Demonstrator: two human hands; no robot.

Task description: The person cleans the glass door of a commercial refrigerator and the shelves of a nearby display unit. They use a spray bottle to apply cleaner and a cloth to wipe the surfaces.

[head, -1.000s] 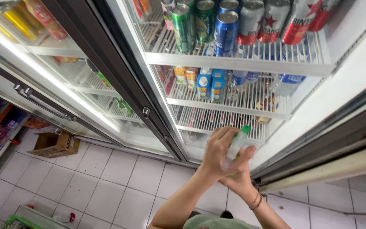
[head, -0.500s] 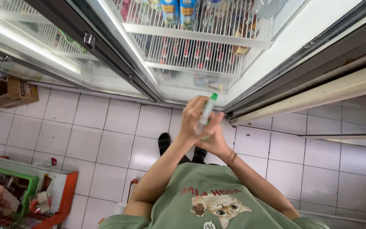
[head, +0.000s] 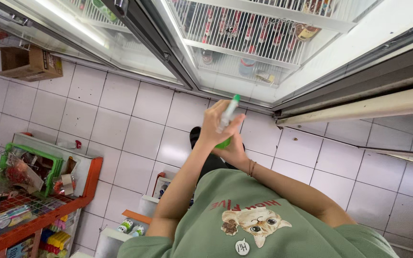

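**Bottle held in both hands before the cooler**

Between the two hands, a clear bottle (head: 227, 119) with a green cap stands nearly upright. Left hand (head: 214, 126) is wrapped around its body; right hand (head: 233, 150) cups it from beneath. Beyond the hands stands an open glass-door cooler (head: 244, 43); a cardboard box (head: 29, 62) lies far to their left.

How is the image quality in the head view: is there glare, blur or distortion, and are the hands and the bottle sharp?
Head view: a bright light strip behind the fridge glass is blown out to white; wide-angle distortion makes the door frames fan out and the floor tiles slant; the left hand, right hand and green-capped bottle are fairly sharp, with slight softness.
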